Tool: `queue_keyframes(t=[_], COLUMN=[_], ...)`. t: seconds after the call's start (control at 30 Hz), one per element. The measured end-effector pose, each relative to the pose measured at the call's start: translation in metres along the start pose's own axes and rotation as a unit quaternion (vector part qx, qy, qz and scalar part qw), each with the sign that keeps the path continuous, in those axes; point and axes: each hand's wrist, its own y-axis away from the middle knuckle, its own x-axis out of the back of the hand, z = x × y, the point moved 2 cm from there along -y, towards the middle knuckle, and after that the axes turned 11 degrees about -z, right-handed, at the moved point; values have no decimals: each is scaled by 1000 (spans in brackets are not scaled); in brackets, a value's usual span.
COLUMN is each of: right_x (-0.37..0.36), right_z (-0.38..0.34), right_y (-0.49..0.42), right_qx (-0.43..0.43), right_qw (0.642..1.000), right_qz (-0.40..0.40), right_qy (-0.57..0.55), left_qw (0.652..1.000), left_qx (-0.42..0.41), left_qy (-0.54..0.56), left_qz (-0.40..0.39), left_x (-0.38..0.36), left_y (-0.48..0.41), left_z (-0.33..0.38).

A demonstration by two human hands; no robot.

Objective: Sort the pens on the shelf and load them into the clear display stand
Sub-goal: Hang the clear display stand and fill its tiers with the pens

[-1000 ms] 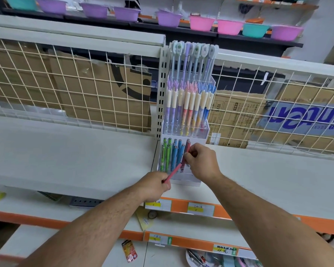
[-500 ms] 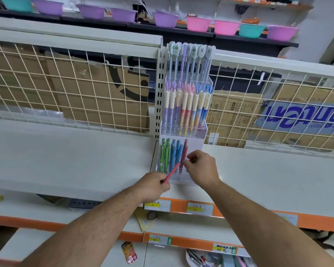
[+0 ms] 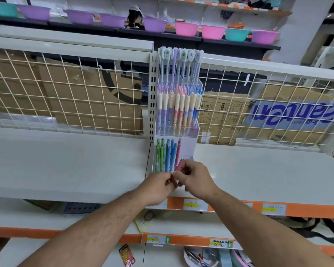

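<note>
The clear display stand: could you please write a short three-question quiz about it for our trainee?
1. True or false: green pens stand at the left of the front tier of the clear display stand.
2. Which pen do the left hand and right hand hold together? A blue, B pink, C green.
3. Fill in: the stand shows ___ tiers of pens.
Key: 1 true; 2 B, the pink pen; 3 three.
</note>
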Motion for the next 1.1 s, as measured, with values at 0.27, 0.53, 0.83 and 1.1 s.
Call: queue_keyframes(t=[0.27, 0.53, 0.83, 1.1], right_x=[23, 18, 32, 36], right_z=[-8, -1, 9, 2], right_y=[-8, -4, 0, -5], right_qx=[-36, -65, -75, -48], right_qw=[995, 991, 987, 984], right_qz=[87, 109, 129, 150], right_qy=[19, -33, -52, -87], left_qw=[986, 975, 976, 992], left_qx=[55, 68, 72, 61], left_qy=[-156, -191, -188, -73], left_qz=[15, 90, 78, 80], left_x=[11, -7, -10, 7], left_y=[5, -9, -15, -6], left_z=[-22, -18, -19, -17])
